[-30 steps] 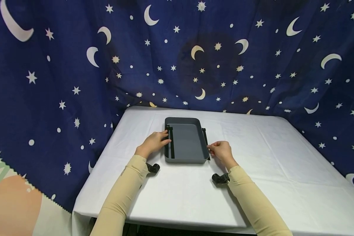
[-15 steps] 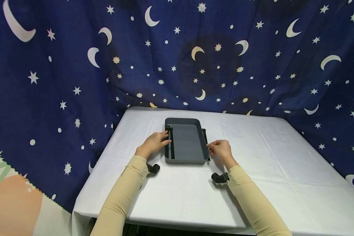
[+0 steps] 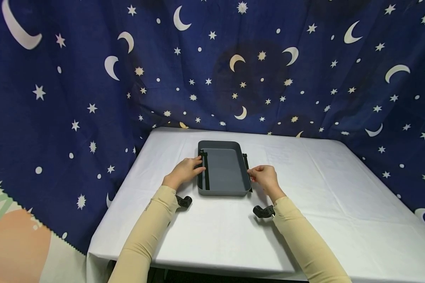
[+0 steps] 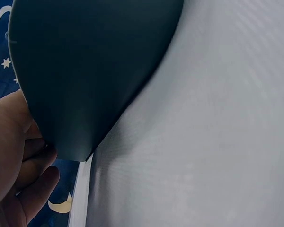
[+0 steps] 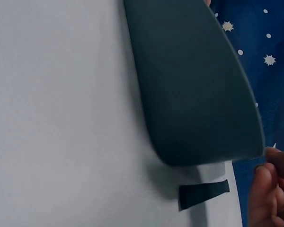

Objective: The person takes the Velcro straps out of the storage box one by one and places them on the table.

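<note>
A shallow dark grey tray (image 3: pixel 226 167) sits on the table, its front wall facing me. My left hand (image 3: pixel 182 171) grips the tray's left rim, thumb reaching inside over a black strip (image 3: pixel 207 181) that runs front to back. In the left wrist view several curled fingers (image 4: pixel 40 175) show beyond the tray's edge. My right hand (image 3: pixel 267 179) is at the right rim, thumb and forefinger pinched together there. Another black strip (image 5: pixel 203 193) stands just outside the right wall, below those fingers. The pads' contact is largely hidden.
A white cloth covers the table (image 3: pixel 326 212), creased toward the right. A dark blue curtain (image 3: pixel 212 67) with moons and stars hangs behind and at both sides. Black camera mounts (image 3: pixel 263 212) sit on both wrists, low over the cloth.
My right hand has shifted slightly away from me and leftward along the tray's right rim. My left hand, the tray and the black strips stay where they were.
</note>
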Motion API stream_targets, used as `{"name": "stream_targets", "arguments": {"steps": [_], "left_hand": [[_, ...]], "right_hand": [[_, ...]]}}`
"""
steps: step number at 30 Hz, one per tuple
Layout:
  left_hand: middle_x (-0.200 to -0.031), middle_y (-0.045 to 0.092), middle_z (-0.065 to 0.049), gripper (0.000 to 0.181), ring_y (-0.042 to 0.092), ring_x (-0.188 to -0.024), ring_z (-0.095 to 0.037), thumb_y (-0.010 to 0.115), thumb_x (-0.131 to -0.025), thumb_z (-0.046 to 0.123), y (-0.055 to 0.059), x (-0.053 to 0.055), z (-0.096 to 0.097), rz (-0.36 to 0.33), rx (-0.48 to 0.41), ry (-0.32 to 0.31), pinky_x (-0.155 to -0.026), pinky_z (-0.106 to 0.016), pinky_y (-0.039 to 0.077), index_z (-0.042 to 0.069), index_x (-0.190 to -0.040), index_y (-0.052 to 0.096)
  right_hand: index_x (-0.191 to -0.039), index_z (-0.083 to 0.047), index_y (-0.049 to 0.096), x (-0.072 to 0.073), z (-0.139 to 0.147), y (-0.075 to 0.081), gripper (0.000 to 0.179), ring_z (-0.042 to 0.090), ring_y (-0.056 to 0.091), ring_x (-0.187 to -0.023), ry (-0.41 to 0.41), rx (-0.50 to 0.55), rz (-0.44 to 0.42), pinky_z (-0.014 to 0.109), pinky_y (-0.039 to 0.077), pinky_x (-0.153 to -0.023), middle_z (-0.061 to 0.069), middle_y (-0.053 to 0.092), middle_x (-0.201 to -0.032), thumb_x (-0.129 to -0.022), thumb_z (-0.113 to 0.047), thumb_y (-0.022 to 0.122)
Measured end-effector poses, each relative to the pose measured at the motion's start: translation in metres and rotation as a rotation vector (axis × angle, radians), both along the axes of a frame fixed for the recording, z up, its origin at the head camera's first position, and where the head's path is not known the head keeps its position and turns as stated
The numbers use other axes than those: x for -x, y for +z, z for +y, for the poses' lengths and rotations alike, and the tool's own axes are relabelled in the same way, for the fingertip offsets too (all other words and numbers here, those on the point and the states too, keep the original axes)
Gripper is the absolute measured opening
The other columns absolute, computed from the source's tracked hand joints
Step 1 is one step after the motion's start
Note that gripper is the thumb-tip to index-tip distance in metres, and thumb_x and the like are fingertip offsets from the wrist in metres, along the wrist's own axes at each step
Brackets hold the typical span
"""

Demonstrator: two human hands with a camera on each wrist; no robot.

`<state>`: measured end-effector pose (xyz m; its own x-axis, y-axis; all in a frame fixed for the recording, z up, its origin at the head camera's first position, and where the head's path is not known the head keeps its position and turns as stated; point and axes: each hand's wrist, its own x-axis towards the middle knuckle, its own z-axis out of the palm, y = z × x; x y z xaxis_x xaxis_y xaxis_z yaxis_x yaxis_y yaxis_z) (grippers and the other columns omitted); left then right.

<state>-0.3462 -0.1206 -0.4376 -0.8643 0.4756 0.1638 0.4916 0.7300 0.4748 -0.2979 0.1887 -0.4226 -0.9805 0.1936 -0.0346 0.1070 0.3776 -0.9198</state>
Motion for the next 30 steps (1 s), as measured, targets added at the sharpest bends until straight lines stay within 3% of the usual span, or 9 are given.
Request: {"name": "stream_targets", "arguments": {"steps": [20,30], "left_hand": [[-0.155,0.044,-0.018,0.053,0.047,-0.140,-0.034,0.058,-0.102,0.035,0.0011,0.0009,0.0003,0.012,0.010,-0.011,-0.117,-0.044,0.041,-0.001,-0.141,0.055],[-0.153,0.045,-0.020,0.052,0.049,-0.139,-0.035,0.059,-0.102,0.033,-0.0004,-0.0001,-0.0005,0.031,0.007,-0.015,-0.115,-0.045,0.042,-0.002,-0.140,0.056]], "right_hand": [[-0.105,0.012,0.068,0.0007,-0.0049,0.0054,0.023,0.003,0.062,-0.061,0.027,0.026,0.009,0.027,0.063,-0.068,0.002,0.069,-0.076,-0.095,-0.008,0.068],[-0.104,0.012,0.067,0.0002,-0.0100,0.0072,0.023,0.003,0.061,-0.060,0.038,0.038,-0.012,0.023,0.061,-0.064,-0.002,0.065,-0.074,-0.095,-0.009,0.069]]}}
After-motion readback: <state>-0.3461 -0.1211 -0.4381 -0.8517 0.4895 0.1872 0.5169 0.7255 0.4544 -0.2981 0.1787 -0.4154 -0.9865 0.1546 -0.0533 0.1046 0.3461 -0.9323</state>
